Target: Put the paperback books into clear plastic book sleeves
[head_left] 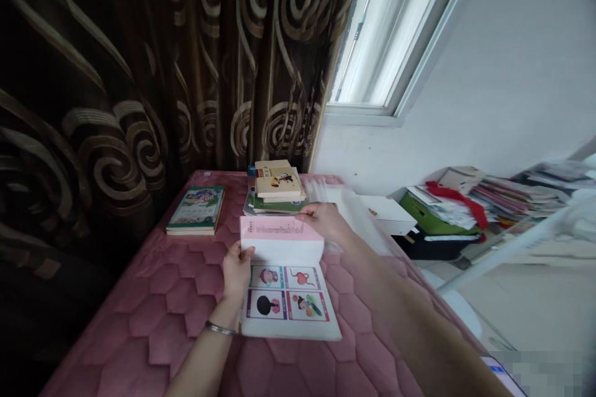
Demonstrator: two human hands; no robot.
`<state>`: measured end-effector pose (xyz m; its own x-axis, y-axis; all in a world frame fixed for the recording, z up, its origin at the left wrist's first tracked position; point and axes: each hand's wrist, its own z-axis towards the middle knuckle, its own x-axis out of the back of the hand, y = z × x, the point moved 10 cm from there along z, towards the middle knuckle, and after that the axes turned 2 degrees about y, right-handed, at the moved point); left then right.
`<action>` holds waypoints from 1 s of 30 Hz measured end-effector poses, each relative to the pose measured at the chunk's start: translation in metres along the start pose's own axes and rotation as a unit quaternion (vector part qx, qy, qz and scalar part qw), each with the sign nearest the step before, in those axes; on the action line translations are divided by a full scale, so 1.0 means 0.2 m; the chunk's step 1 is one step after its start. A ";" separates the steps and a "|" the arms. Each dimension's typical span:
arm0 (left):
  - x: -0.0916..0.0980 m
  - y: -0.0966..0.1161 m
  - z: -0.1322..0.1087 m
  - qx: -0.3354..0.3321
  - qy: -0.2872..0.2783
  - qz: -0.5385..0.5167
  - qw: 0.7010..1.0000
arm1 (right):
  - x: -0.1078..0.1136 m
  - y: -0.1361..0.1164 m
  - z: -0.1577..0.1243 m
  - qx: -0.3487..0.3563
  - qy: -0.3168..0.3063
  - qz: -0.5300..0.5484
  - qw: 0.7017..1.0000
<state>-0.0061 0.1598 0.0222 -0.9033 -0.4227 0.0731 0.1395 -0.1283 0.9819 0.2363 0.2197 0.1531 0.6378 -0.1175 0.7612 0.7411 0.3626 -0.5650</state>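
Observation:
A picture book (298,327) lies open on the pink padded table cover, its lower page showing four-part coloured drawings in frames. Its upper leaf (279,250), white with a pink printed band along the top, is raised. My left hand (236,270) is closed around the left edge of the book, thumb over the leaf. With pinched fingers, my right hand (321,221) grips the leaf's top right corner. Just behind the right hand is a stack of books, topped by a cream book (278,180).
A green-covered book (195,208) lies at the left on the pink cover (181,316). Clear plastic sheets (356,214) and a white box (388,214) are at the right. Beyond are a green bin (421,214) of papers and a white stool (454,304). A patterned curtain (209,62) hangs behind.

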 end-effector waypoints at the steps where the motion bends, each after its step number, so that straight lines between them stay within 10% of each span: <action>1: 0.00 0.00 0.00 -0.002 0.000 0.004 1.000 | -0.01 -0.02 0.01 0.007 -0.006 -0.016 1.000; 30: 0.01 -0.02 0.00 0.007 0.017 0.004 1.000 | -0.41 -0.48 0.16 0.094 -0.164 -0.112 0.976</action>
<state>-0.0089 0.1583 0.0189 -0.8879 -0.4538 0.0755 0.1411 -0.1125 0.9836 0.1061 0.2249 0.1551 0.3399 0.0767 0.9373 0.7834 0.5283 -0.3273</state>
